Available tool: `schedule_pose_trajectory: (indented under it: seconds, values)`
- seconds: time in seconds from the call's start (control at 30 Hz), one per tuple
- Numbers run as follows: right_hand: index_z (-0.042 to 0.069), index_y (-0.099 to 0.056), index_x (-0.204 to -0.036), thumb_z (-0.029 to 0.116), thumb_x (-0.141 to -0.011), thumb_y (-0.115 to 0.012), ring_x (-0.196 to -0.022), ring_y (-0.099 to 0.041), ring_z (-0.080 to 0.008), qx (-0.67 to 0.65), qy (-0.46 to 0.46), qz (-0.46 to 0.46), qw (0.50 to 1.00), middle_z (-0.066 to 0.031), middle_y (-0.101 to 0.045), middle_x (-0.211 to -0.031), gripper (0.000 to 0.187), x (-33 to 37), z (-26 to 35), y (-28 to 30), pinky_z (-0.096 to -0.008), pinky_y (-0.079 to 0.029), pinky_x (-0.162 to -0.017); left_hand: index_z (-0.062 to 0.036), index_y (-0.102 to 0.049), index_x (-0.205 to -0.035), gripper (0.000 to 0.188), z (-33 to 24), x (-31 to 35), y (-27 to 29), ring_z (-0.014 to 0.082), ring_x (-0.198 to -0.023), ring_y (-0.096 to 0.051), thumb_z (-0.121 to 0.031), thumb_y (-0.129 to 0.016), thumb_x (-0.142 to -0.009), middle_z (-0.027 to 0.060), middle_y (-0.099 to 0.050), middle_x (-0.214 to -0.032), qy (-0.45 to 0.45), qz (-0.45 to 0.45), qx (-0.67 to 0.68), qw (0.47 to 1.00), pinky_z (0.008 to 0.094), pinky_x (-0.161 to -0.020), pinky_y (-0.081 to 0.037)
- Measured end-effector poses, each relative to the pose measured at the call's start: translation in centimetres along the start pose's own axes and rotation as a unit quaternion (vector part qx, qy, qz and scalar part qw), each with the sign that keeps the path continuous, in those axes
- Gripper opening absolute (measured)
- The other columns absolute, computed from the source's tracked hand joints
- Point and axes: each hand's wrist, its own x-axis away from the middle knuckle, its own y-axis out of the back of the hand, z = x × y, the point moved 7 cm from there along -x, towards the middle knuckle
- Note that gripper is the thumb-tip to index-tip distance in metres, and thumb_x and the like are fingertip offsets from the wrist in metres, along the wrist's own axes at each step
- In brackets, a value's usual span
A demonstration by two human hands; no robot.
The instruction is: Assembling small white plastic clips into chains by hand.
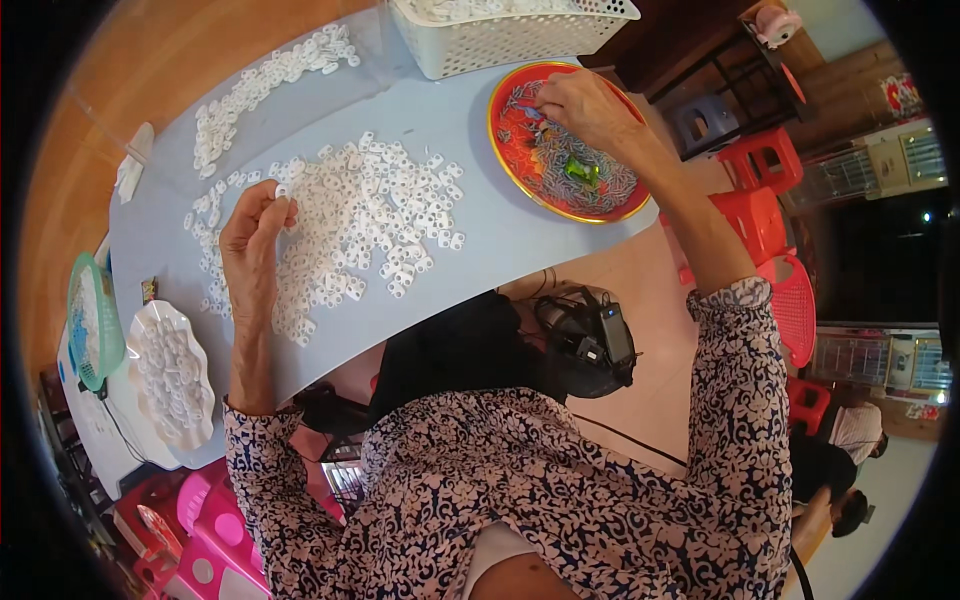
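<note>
My left hand (257,240) is closed in a pinch on a small white plastic piece (283,190), held over the left part of a loose pile of similar white pieces (385,205). Many of these pieces show dark holes. My right hand (585,103) reaches into a round red tray (505,140) with a yellow rim, on the right of the table. Its fingers are pressed together near grey screw-like pieces (605,190); what they hold is too small to make out. Among the grey pieces lies a shiny green item (582,172).
More white pieces form a strip (270,80) at the table's far left. A white perforated basket (510,42) stands at the back. At the left are a scalloped white dish (205,395) and a green basket (112,345). Red stools (760,160) and other people (835,470) are to the right.
</note>
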Motion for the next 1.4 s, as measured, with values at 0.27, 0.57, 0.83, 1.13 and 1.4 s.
schedule_pose_trajectory:
  seconds: [0.27,0.57,0.83,1.13,1.4]
  values:
    - [0.0,-0.057,-0.075,0.006,-0.073,-0.064,-0.067,-0.059,-0.0327,0.004,-0.035,0.007,0.999,-0.015,-0.06,-0.07,0.01,-1.6,0.5,-0.2,-0.0393,-0.049,-0.063,0.0031,-0.059,-0.107,0.023,-0.6,0.5,-0.1,0.0114,-0.077,-0.055,-0.01,-0.056,-0.089,0.003,-0.059,-0.08,0.016,0.004,-0.053,0.998,0.025,-0.075,-0.043]
    - [-0.001,-0.067,-0.093,0.003,-0.081,-0.063,-0.067,-0.056,-0.0032,-0.5,-0.164,-0.072,0.847,0.0011,-0.064,-0.075,0.013,-4.8,11.0,-1.6,-0.0176,-0.045,-0.061,0.003,-0.06,-0.103,0.021,0.3,0.8,-1.1,0.013,-0.076,-0.057,-0.01,-0.057,-0.087,0.0075,-0.064,-0.082,0.087,0.013,0.074,0.993,0.0257,-0.071,-0.046]
    - [-0.001,-0.064,-0.096,-0.001,-0.084,-0.062,-0.076,-0.058,-0.0058,-0.662,-0.079,-0.095,0.739,-0.0011,-0.064,-0.083,0.012,-8.8,18.1,-5.1,-0.0203,-0.048,-0.069,0.0028,-0.06,-0.101,0.018,0.1,0.5,-2.2,0.0117,-0.074,-0.056,-0.01,-0.055,-0.089,0.0086,-0.065,-0.082,0.116,0.038,0.065,0.99,0.0236,-0.071,-0.046]
    - [-0.001,-0.062,-0.102,-0.002,-0.084,-0.062,-0.083,-0.06,-0.0093,-0.65,-0.096,-0.124,0.744,-0.005,-0.064,-0.092,0.017,-9.2,18.8,-6.6,-0.0232,-0.05,-0.074,0.0025,-0.059,-0.1,0.018,0.4,0.4,-1.9,0.0119,-0.074,-0.056,-0.012,-0.052,-0.092,0.009,-0.065,-0.081,0.108,0.036,0.119,0.986,0.0245,-0.07,-0.047]
    - [-0.001,-0.062,-0.102,-0.002,-0.084,-0.062,-0.082,-0.06,-0.0095,-0.642,-0.092,-0.129,0.75,-0.005,-0.064,-0.091,0.018,-9.0,18.8,-7.0,-0.0232,-0.05,-0.074,0.0035,-0.059,-0.101,0.02,0.4,0.5,-2.1,0.0117,-0.074,-0.057,-0.013,-0.052,-0.092,0.0095,-0.066,-0.082,0.094,0.045,0.097,0.99,0.0246,-0.07,-0.047]
